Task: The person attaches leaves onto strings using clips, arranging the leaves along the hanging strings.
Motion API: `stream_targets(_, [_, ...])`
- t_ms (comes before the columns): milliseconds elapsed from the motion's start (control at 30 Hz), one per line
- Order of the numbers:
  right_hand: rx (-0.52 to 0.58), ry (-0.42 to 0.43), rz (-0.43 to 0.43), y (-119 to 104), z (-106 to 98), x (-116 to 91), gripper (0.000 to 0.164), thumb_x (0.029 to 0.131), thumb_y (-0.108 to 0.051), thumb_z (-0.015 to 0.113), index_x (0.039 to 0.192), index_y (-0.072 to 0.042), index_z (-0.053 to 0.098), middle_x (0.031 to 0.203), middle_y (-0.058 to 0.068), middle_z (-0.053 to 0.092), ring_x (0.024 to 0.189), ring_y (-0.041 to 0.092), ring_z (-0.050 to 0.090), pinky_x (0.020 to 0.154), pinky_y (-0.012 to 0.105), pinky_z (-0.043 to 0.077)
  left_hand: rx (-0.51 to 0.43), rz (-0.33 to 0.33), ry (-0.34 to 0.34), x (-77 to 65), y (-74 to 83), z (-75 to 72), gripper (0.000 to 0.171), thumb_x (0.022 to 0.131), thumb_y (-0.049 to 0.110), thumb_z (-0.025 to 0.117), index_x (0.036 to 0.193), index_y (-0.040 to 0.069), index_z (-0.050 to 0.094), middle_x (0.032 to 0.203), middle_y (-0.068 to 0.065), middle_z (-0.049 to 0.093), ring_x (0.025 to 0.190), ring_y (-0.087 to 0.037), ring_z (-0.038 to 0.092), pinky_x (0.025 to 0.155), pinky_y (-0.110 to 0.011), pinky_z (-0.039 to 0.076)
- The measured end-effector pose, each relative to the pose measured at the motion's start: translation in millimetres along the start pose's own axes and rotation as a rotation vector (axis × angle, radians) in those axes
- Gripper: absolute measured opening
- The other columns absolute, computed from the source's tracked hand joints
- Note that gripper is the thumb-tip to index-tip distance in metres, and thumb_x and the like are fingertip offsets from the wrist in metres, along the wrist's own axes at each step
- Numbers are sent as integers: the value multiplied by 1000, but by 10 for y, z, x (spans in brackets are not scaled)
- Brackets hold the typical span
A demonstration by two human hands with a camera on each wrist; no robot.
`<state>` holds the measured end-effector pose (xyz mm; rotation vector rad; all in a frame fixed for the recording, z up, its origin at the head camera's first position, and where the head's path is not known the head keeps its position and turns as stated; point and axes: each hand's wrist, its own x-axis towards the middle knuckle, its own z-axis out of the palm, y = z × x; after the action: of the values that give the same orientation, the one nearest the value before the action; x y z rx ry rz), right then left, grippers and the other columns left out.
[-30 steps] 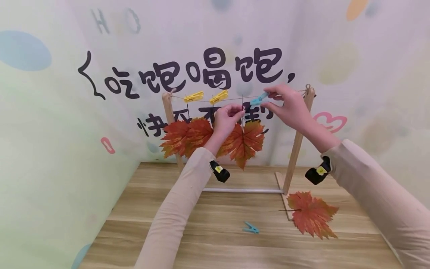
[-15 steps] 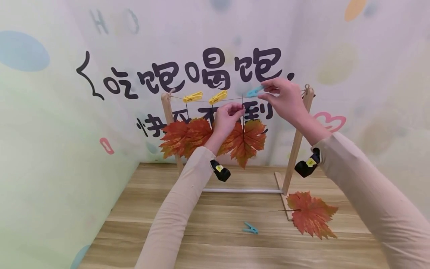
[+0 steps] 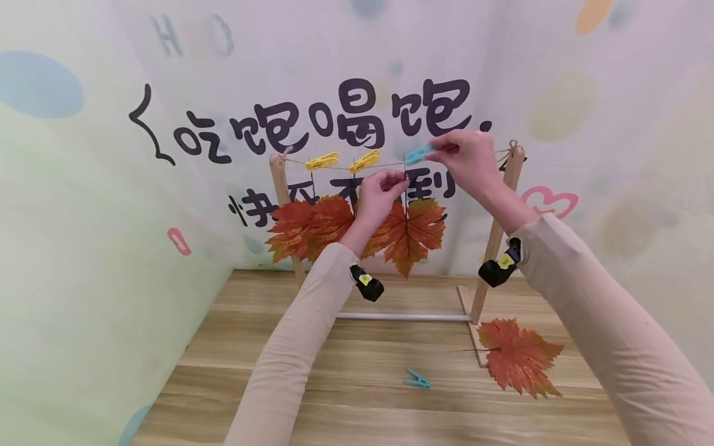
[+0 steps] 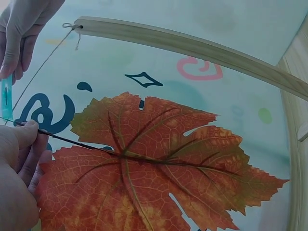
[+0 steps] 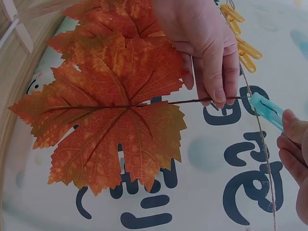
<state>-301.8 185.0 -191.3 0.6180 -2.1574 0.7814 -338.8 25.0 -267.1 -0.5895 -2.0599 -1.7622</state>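
"What's the setting?"
"A pale wall (image 3: 301, 49) printed with dark characters (image 3: 361, 111), behind a wood-grain worktop (image 3: 346, 396)."
"And standing on that?"
"A wooden frame (image 3: 480, 303), with a string (image 3: 388, 165) between its post tops."
"The arms?"
"The left sleeve (image 3: 301, 334) and the right sleeve (image 3: 608, 316) both reach forward and up."
"The leaves?"
"One red-orange leaf (image 3: 414, 232) hangs, stem up, to the right of other leaves (image 3: 292, 229). A loose leaf (image 3: 521, 356) lies by the frame's right foot."
"And each grip?"
"Both narrow. The left hand (image 3: 380, 193) pinches the hanging leaf's stem (image 4: 82, 143) just below the string. The right hand (image 3: 471, 158) pinches a blue clip (image 3: 418, 155), its tip where stem meets string."
"Other clips?"
"Two yellow clips (image 3: 365, 161) on the string; a second blue one (image 3: 417, 379) on the worktop."
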Motion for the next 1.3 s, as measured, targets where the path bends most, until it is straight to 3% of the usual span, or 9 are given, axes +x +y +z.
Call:
stream_targets(533, [11,-114,96,-35,2,52,24,78,-4,69,100,6,67,92,20,67,79,28,65,60,5,42,-30,-34,-18,31,-19,23,19,82,10,66,99,1,67,94,-9,66,81,-15,60,78,-20,50])
stream_targets(733, [13,-173,148,-59,0,78,31,83,-8,65,110,6,62,101,21,65,89,28,64,72,19,51,-28,-4,-21,44,0,11,18,83,9,65,98,-1,66,93,-12,66,81,-16,59,77,-20,50])
stream_targets(967, [47,-197,204,-58,-3,62,37,84,-14,64,117,4,58,105,21,64,96,29,62,84,35,49,-21,7,-34,27,8,8,17,83,9,66,96,-1,66,92,-12,66,80,-16,59,75,-20,50])
stream_targets(1300, [39,-190,179,-43,-98,5,43,84,-18,65,121,2,56,119,18,58,107,29,55,94,37,43,55,17,-60,0,-27,-19,18,82,14,67,96,2,69,91,-8,68,76,-12,60,71,-20,51])
